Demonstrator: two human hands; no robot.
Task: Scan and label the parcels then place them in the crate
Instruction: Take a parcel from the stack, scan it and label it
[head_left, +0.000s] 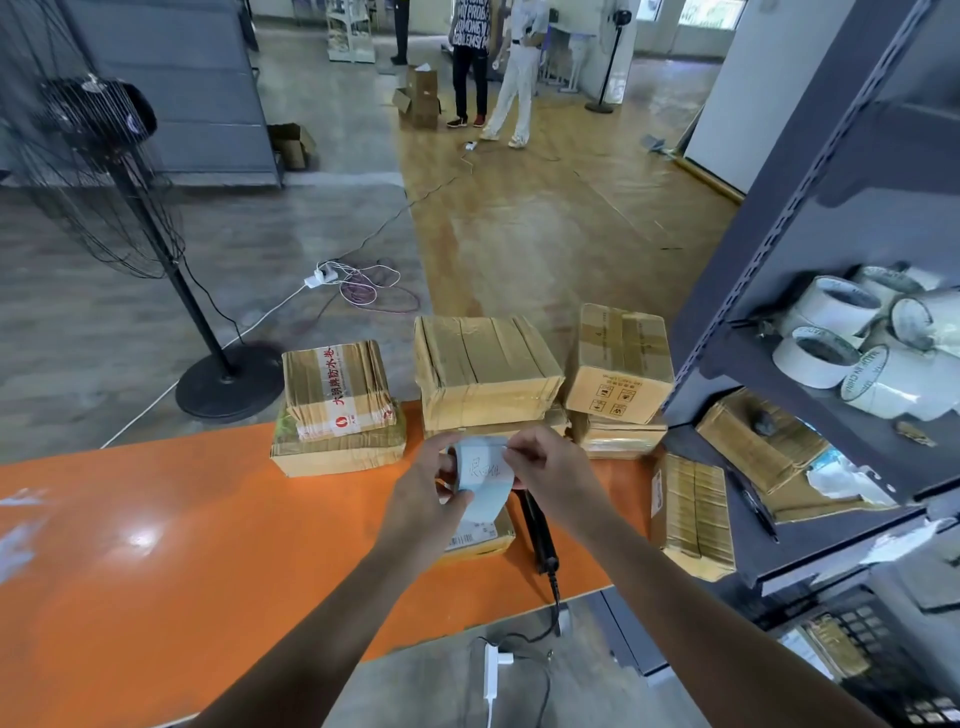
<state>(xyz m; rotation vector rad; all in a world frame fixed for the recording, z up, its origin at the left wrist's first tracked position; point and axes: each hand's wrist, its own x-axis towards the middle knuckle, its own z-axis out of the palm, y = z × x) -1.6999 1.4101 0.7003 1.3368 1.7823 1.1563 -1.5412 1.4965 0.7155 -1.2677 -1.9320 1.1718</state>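
Both my hands are raised over the orange table (156, 519) and hold a roll of pale blue labels (480, 480) with handwriting on it. My left hand (426, 493) grips the roll from the left. My right hand (550, 478) pinches the label's upper right edge. Under my hands lies a small parcel (478, 538) with a white sticker, mostly hidden. A black handheld scanner (537, 535) lies on the table beside it. Taped cardboard parcels stand in stacks at the table's far edge: left (337, 405), middle (485, 371), right (618, 364). Another parcel (693, 514) lies at the table's right end.
A grey metal shelf (810, 218) on the right holds white tape rolls (852, 332) and more parcels (763, 436). A black crate (883, 665) sits low at the right. A standing fan (104, 171) is at the left, cables and a power strip (319, 278) on the floor. Two people stand far off.
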